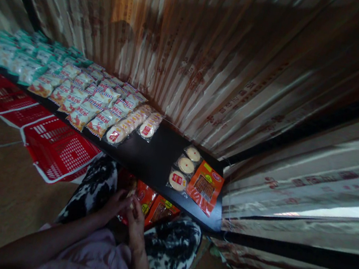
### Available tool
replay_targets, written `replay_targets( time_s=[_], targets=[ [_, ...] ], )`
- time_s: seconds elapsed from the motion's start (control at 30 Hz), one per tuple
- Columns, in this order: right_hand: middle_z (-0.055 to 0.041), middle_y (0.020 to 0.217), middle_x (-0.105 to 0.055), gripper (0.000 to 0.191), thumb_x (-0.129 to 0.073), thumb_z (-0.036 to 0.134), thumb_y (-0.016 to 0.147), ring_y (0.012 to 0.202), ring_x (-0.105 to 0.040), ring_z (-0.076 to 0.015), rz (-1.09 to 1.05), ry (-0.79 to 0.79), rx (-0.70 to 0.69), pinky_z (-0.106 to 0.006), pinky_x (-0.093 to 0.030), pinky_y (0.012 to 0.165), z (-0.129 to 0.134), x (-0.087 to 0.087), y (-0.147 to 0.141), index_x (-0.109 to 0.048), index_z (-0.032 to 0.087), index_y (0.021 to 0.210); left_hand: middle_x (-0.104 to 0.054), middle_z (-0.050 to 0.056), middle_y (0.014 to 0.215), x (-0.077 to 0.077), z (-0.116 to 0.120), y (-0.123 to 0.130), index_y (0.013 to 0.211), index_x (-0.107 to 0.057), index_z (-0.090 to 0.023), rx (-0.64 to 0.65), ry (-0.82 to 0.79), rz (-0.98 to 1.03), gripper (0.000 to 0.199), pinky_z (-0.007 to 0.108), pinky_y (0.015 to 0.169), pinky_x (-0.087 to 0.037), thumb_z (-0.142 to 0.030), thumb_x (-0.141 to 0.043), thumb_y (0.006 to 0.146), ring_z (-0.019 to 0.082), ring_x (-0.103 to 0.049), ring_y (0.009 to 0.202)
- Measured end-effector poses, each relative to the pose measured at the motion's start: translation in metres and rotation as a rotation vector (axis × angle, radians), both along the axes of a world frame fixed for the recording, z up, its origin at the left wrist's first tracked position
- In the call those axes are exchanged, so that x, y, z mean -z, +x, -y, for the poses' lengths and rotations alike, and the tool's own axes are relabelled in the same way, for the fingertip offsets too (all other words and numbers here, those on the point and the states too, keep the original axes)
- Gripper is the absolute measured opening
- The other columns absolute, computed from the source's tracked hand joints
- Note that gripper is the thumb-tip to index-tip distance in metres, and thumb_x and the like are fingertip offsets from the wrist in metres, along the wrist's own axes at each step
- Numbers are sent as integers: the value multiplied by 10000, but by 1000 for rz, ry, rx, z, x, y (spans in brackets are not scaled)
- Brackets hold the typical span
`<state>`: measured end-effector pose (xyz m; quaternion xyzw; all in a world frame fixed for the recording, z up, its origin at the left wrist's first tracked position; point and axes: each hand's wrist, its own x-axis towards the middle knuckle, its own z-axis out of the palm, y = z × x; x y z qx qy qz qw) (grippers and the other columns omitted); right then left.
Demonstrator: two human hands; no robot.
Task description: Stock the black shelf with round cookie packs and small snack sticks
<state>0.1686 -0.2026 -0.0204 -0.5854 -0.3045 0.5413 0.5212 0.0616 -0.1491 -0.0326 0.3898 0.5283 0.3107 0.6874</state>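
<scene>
My left hand (pixel 117 203) and my right hand (pixel 136 214) meet between my knees, just below the front edge of the black shelf (pixel 149 154). The fingers of both are closed and pressed together at the tips. Whatever they pinch is too small and dim to make out. Right behind the hands are orange-red snack packets (pixel 161 209), partly under the shelf edge. On the shelf above lie round pale crackers in clear wrap (pixel 177 180), and beside them an orange packet (pixel 206 186) with a brown snack showing through its window.
White-and-orange snack bags (pixel 85 113) stand in rows on the shelf's left half, with teal-and-white bags (pixel 29 67) beyond. Stacks of wrapped round crackers (pixel 130 122) sit beside them. A red printed sheet (pixel 58 147) hangs from the front edge. Striped plastic sheeting (pixel 194 64) rises behind.
</scene>
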Motion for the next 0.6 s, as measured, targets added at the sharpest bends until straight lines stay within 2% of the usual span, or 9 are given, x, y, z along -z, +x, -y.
replay_targets(
  time_s=[0.1, 0.23, 0.47, 0.6],
  targets=[
    [-52, 1108, -634, 352, -648, 390, 689, 1143, -501, -233, 127, 45, 1, -367, -406, 958, 0, 2, 0, -672, 256, 1014, -659, 65, 874, 5, -1, -1, 932, -564, -149, -32, 0, -46, 389, 297, 713, -468, -407, -612, 644, 217, -615, 828],
    [-61, 1157, -609, 300, -648, 334, 684, 1175, -472, -238, 179, 48, -30, -392, -336, 1015, 0, 6, 1, -692, 249, 968, -656, 36, 786, 12, -3, -3, 830, -584, -164, -100, -12, -92, 302, 287, 687, -464, -364, -603, 604, 207, -612, 774],
    [-66, 1079, -648, 291, -636, 357, 669, 1061, -554, -228, 140, 23, 104, -356, -414, 934, 1, 25, 5, -697, 217, 917, -676, 51, 811, 21, -5, -10, 862, -611, -142, -304, -141, 18, 349, 300, 712, -466, -351, -603, 583, 210, -618, 795],
    [-58, 978, -683, 301, -628, 386, 679, 978, -592, -224, 138, 2, 116, -339, -461, 856, 2, 33, 5, -694, 212, 915, -679, 52, 793, 29, -7, -11, 880, -615, -125, -328, -181, 56, 372, 293, 684, -467, -351, -594, 585, 204, -624, 777]
  ],
)
